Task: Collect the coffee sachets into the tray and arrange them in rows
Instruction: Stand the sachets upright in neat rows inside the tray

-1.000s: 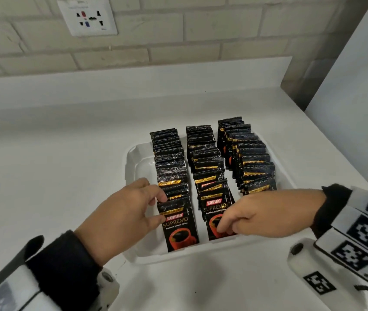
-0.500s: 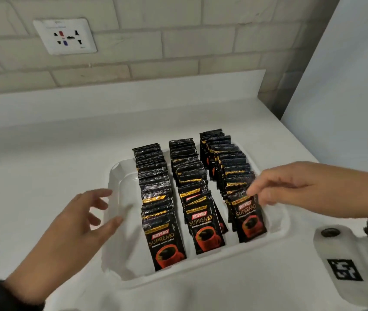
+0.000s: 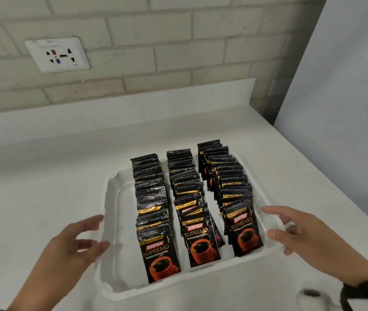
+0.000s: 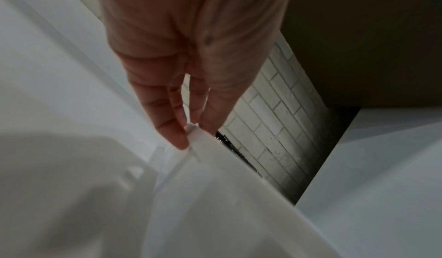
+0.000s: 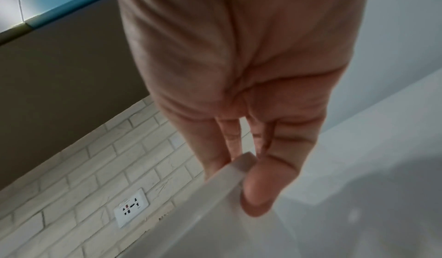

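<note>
With fingers released at both rims, our left hand [image 3: 73,245] and right hand [image 3: 309,234] flank the thin white plastic tray [image 3: 111,223] on the white bench [image 3: 43,187]; its three rows of black glossy coffee sachets [image 3: 156,209] look light, slippery, easily toppled.

- Open tabletop [image 3: 43,187] to the left of the tray [image 3: 111,198] and behind it, up to the brick wall [image 3: 178,70].
- Narrow lanes between the three sachet rows [image 3: 187,198] (tight for fingers).
- Bare strip of tray floor left of the leftmost row.
- Hemmed in on the right by a white panel [image 3: 347,108].
- Both side rims taken: left hand [image 3: 73,243], right hand [image 3: 302,232].
</note>
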Tool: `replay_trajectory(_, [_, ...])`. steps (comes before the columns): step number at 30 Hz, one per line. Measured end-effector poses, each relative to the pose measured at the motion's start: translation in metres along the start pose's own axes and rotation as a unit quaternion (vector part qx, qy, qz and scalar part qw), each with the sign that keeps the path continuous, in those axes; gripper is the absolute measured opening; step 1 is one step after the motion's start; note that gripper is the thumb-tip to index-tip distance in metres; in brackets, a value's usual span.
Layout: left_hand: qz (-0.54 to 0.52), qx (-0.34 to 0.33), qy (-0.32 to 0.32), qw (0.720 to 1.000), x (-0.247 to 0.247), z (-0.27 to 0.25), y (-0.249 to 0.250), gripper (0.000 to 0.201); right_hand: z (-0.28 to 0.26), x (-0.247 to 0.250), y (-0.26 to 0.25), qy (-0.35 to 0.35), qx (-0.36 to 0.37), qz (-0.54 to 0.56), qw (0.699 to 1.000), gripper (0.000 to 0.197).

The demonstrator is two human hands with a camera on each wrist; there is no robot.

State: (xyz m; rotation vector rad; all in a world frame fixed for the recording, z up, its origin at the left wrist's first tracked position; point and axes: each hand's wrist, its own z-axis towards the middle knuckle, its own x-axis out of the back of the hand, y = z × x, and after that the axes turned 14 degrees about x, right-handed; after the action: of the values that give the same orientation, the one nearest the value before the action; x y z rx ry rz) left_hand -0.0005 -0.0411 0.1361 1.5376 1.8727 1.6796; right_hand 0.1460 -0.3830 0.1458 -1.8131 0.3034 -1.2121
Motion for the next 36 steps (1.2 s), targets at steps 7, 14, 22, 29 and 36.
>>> replay_trajectory(7, [-0.001, -0.02, 0.02, 1.0, 0.003, -0.001, 0.008, 0.081, -0.002, -0.004, -0.009, 0.031, 0.018, -0.004, 0.999, 0.033])
replay_trajectory(14, [-0.077, -0.055, -0.141, 0.985, -0.025, -0.029, 0.073, 0.071, 0.008, 0.008, -0.03, 0.086, 0.023, 0.168, 0.982, 0.026])
replay_trajectory(22, [-0.154, 0.1, -0.285, 0.941, -0.132, -0.027, 0.116, 0.071, 0.022, 0.03, -0.038, -0.055, -0.027, 0.402, 0.914, 0.022])
replay_trajectory(29, [-0.093, 0.128, -0.224, 0.962, -0.18, -0.025, 0.144, 0.066, 0.034, 0.021, -0.032, -0.103, -0.035, 0.427, 0.898, 0.034])
replay_trajectory(36, [-0.069, 0.123, -0.154, 0.978, -0.193, -0.018, 0.158, 0.05, 0.056, -0.001, -0.028, -0.091, -0.033, 0.394, 0.914, 0.102])
